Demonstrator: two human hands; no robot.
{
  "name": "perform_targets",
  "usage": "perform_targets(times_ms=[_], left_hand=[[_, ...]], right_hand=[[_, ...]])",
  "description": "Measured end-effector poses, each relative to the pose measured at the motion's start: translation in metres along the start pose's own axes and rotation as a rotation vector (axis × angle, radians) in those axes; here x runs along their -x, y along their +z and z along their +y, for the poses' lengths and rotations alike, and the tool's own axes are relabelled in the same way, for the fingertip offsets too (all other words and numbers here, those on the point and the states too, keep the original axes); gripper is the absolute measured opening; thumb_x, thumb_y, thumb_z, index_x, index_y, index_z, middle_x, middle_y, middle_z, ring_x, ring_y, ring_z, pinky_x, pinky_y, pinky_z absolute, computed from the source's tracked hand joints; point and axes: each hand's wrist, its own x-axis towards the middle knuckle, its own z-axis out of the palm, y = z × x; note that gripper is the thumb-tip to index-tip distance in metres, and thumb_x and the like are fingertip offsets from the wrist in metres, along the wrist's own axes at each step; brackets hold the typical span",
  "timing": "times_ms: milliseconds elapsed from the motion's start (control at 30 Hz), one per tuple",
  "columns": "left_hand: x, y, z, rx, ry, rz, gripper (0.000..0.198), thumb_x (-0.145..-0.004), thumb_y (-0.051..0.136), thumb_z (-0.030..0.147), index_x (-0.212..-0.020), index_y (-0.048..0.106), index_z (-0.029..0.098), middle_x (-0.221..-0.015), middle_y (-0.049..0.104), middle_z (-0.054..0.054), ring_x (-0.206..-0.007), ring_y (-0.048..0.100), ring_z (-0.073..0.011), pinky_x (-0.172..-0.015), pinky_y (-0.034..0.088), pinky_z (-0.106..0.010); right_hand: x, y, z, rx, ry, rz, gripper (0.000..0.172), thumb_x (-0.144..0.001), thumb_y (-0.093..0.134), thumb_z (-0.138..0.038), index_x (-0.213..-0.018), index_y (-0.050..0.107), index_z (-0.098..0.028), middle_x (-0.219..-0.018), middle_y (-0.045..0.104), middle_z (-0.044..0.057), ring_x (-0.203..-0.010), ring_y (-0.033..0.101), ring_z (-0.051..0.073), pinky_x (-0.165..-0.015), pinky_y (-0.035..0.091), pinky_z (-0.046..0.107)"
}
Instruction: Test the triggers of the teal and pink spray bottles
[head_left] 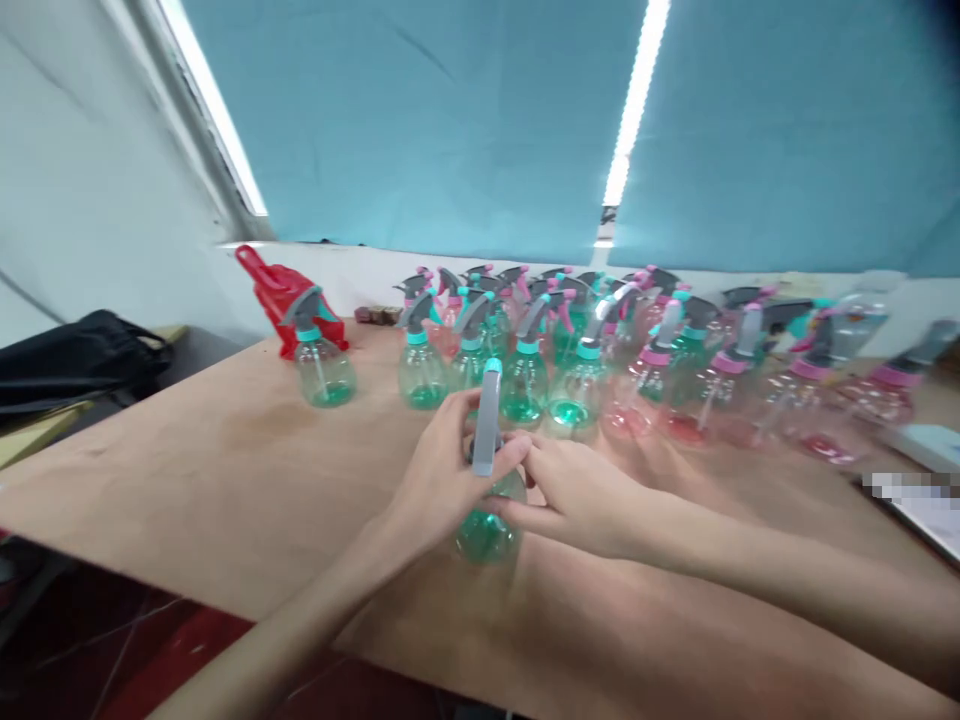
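A small green see-through spray bottle (pixel 486 535) with a grey trigger head (pixel 487 418) stands on the wooden table (pixel 225 470) in front of me. My left hand (pixel 442 470) is wrapped round its neck and the trigger head. My right hand (pixel 577 495) grips the bottle's shoulder from the right, fingers pressed against it. Both hands meet at the bottle's top.
Several green spray bottles (pixel 424 370) and pink ones (pixel 675 400) stand in rows behind. One green bottle (pixel 324 365) stands apart at the left before a red bag (pixel 281 290). A black bag (pixel 75 355) lies at far left. A blue curtain hangs behind.
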Motion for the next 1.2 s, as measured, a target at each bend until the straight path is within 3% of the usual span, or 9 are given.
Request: perform_targets(times_ms=[100, 200, 333, 400, 600, 700, 867, 967, 1200], left_hand=[[-0.008, 0.029, 0.016, 0.036, 0.026, -0.092, 0.036, -0.084, 0.060, 0.030, -0.118, 0.054, 0.021, -0.102, 0.066, -0.005, -0.091, 0.067, -0.0219, -0.078, 0.055, -0.034], [-0.019, 0.054, 0.025, 0.120, 0.074, -0.172, 0.033, -0.082, 0.052, 0.019, -0.115, 0.054, 0.023, -0.094, 0.063, -0.001, -0.094, 0.065, -0.0214, -0.079, 0.052, -0.034], [-0.036, 0.082, 0.026, 0.227, 0.112, -0.235, 0.030, -0.081, 0.053, 0.019, -0.111, 0.055, 0.025, -0.089, 0.058, 0.001, -0.088, 0.062, -0.0188, -0.078, 0.050, -0.032], [-0.042, 0.091, 0.028, 0.245, 0.102, -0.224, 0.027, -0.078, 0.054, 0.019, -0.104, 0.055, 0.024, -0.085, 0.056, 0.002, -0.081, 0.060, -0.0174, -0.074, 0.049, -0.031], [-0.054, 0.105, 0.038, 0.233, 0.069, -0.242, 0.025, -0.070, 0.050, 0.018, -0.093, 0.055, 0.024, -0.080, 0.060, 0.001, -0.075, 0.060, -0.0188, -0.064, 0.047, -0.030], [-0.062, 0.109, 0.042, 0.235, 0.046, -0.275, 0.021, -0.070, 0.053, 0.023, -0.090, 0.058, 0.024, -0.074, 0.062, 0.001, -0.070, 0.062, -0.0211, -0.066, 0.050, -0.035], [-0.071, 0.114, 0.048, 0.284, 0.029, -0.378, 0.034, -0.069, 0.054, 0.023, -0.100, 0.064, 0.024, -0.081, 0.069, -0.003, -0.075, 0.067, -0.0234, -0.070, 0.056, -0.036], [-0.072, 0.114, 0.048, 0.298, 0.015, -0.375, 0.036, -0.070, 0.055, 0.021, -0.104, 0.065, 0.024, -0.082, 0.070, -0.003, -0.078, 0.067, -0.0231, -0.073, 0.057, -0.035], [-0.067, 0.112, 0.036, 0.285, -0.039, -0.308, 0.005, -0.072, 0.058, 0.024, -0.076, 0.056, 0.023, -0.063, 0.056, 0.002, -0.060, 0.058, -0.0176, -0.060, 0.051, -0.032]], right_hand=[[0.030, -0.013, 0.015, 0.008, 0.032, 0.029, 0.031, -0.092, 0.056, -0.048, -0.093, 0.057, -0.017, -0.091, 0.065, 0.008, -0.078, 0.062, 0.024, -0.065, 0.046, 0.035], [0.055, -0.021, 0.034, -0.026, 0.041, 0.047, 0.036, -0.093, 0.057, -0.048, -0.108, 0.054, -0.015, -0.102, 0.066, 0.011, -0.089, 0.064, 0.026, -0.076, 0.050, 0.039], [0.081, -0.021, 0.078, -0.022, 0.096, 0.021, 0.054, -0.092, 0.054, -0.057, -0.125, 0.051, -0.014, -0.116, 0.064, 0.015, -0.101, 0.063, 0.029, -0.085, 0.051, 0.044], [0.092, -0.018, 0.104, -0.013, 0.121, 0.021, 0.054, -0.091, 0.055, -0.057, -0.125, 0.054, -0.015, -0.121, 0.063, 0.016, -0.109, 0.061, 0.031, -0.089, 0.051, 0.045], [0.106, 0.005, 0.163, 0.049, 0.071, 0.103, 0.032, -0.100, 0.045, -0.035, -0.121, 0.062, -0.018, -0.131, 0.060, 0.015, -0.119, 0.059, 0.027, -0.099, 0.049, 0.046], [0.100, 0.016, 0.167, 0.035, 0.032, 0.168, 0.032, -0.102, 0.041, -0.029, -0.123, 0.062, -0.017, -0.135, 0.059, 0.014, -0.129, 0.052, 0.027, -0.109, 0.040, 0.051], [0.084, 0.014, 0.155, -0.017, -0.063, 0.154, 0.031, -0.102, 0.041, -0.025, -0.121, 0.063, -0.017, -0.125, 0.065, 0.012, -0.127, 0.053, 0.024, -0.108, 0.041, 0.048], [0.078, 0.011, 0.151, -0.024, -0.063, 0.144, 0.029, -0.101, 0.041, -0.022, -0.120, 0.062, -0.016, -0.128, 0.064, 0.012, -0.131, 0.050, 0.023, -0.110, 0.039, 0.044], [0.074, 0.019, 0.154, -0.058, -0.066, 0.138, 0.028, -0.100, 0.042, -0.020, -0.119, 0.061, -0.016, -0.140, 0.056, 0.013, -0.134, 0.047, 0.022, -0.111, 0.038, 0.041]])
